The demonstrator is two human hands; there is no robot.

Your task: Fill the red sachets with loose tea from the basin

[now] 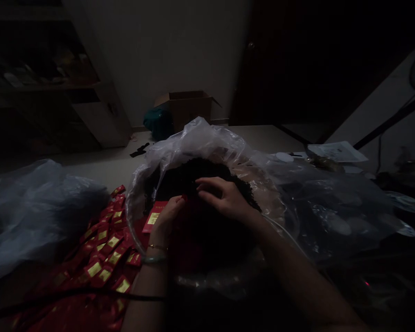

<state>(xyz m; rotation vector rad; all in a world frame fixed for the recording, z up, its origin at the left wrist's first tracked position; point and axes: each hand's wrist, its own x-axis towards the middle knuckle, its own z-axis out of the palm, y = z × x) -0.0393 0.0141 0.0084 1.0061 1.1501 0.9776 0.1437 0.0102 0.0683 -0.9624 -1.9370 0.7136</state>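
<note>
My left hand (170, 214) is closed around a small red packet (151, 218) with a gold label, at the left side of a round basin or basket (133, 230) lined with clear plastic. Dark, loose, crumbly stuff like dry tea leaves (200, 170) is heaped inside it. Over this heap hovers my right hand (224, 198), fingers curved with a gap between thumb and fingers; nothing shows in it. The dim light hides most of the basin's near part. To the left lies a pile of similar red packets (112, 244) with gold labels.
A clear plastic bag (38, 207) bulges at far left. More plastic sheeting (332, 207) spreads to the right, near some papers (339, 151). Behind the basin stand an open cardboard box (190, 108) and a teal bag (158, 122). A dark cord (76, 293) crosses the lower left.
</note>
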